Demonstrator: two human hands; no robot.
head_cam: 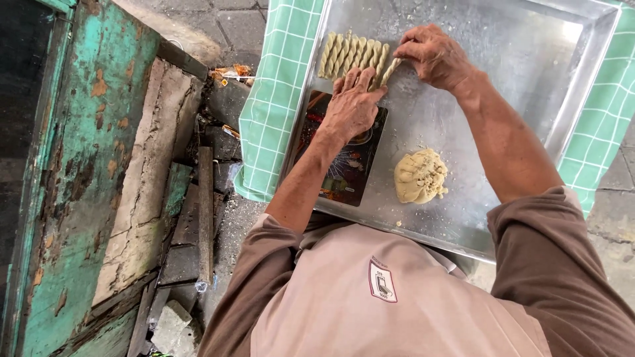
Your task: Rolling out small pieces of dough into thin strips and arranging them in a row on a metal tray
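Observation:
A large metal tray (529, 79) lies on a green checked cloth (278, 99). At its far left, several twisted dough sticks (350, 54) lie side by side in a row. My right hand (433, 56) pinches the newest twisted dough stick (390, 69) at the right end of that row. My left hand (354, 106) rests flat with fingers spread, its fingertips touching the same stick's lower end. Under the left hand lies a dark printed card (347, 168). A lump of pale dough (421, 176) sits on the tray nearer to me.
A worn turquoise wooden door (66, 185) and cracked concrete step (149, 178) stand at the left. Loose wooden planks (205, 211) and rubble lie below the tray's left edge. Paving stones show beyond the tray.

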